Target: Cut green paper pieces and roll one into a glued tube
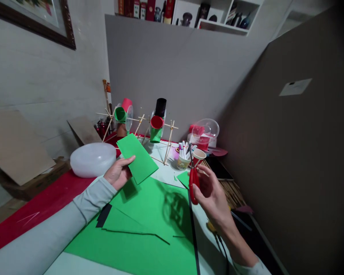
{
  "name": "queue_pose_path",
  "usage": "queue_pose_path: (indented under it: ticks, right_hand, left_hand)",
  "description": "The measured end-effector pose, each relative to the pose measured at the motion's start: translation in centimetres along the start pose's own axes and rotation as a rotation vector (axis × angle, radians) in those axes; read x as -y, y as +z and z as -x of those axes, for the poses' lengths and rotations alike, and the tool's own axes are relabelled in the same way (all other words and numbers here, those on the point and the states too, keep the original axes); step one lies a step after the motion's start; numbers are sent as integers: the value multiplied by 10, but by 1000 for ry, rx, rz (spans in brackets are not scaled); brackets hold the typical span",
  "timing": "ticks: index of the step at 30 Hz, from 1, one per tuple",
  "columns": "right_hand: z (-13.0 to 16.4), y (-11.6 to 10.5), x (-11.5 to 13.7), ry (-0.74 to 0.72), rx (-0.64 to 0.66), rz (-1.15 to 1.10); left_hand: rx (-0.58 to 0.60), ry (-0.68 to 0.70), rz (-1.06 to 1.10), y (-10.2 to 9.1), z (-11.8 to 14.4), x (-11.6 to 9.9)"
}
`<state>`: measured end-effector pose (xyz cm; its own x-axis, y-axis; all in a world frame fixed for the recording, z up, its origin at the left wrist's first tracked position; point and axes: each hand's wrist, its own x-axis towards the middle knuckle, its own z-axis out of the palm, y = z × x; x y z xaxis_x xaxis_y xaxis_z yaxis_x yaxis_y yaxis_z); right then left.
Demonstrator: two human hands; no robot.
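The work surface is a table (74,263) pushed against grey partition boards, covered in part by a red cloth (40,206) and large green sheets (143,244); a shelf with bottles and boxes runs above.

Hand states. The left hand (118,173) pinches a cut green paper rectangle (137,157) at its lower edge and holds it raised and tilted above the sheets. The right hand (210,194) is closed through the handles of the red scissors (193,179), blades pointing up and away from the body; whether the blades are parted cannot be told, as they are thin and dark against the clutter.

Hazards.
- The blade tips stand just beside the paper cup of markers (183,160); a forward sweep could tip it.
- The rectangle is gripped at one edge only; it may flex or twist when the blades meet it, giving a crooked cut.
- The left fingers lie near the paper's lower edge, a likely line of cut.

Containers.
- The cup holds several markers, upright.
- A second, smaller paper cup (200,154) stands just beside it; contents not visible.
- A clear plastic bowl (208,130) behind holds red items, probably scraps.
- Coloured cups are mounted on the stick frames (160,130).
- A white dome lid (93,159) rests on the cloth.
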<state>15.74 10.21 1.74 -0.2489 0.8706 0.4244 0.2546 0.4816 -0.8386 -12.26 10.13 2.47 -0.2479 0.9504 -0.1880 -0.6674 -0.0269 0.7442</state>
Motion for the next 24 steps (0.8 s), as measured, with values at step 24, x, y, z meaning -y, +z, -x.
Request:
queue_pose_path:
  ticks: [24]
  right_hand:
    - [37, 43, 27, 640, 655, -1089]
  left_hand:
    - [27, 32, 4, -3, -5, 3]
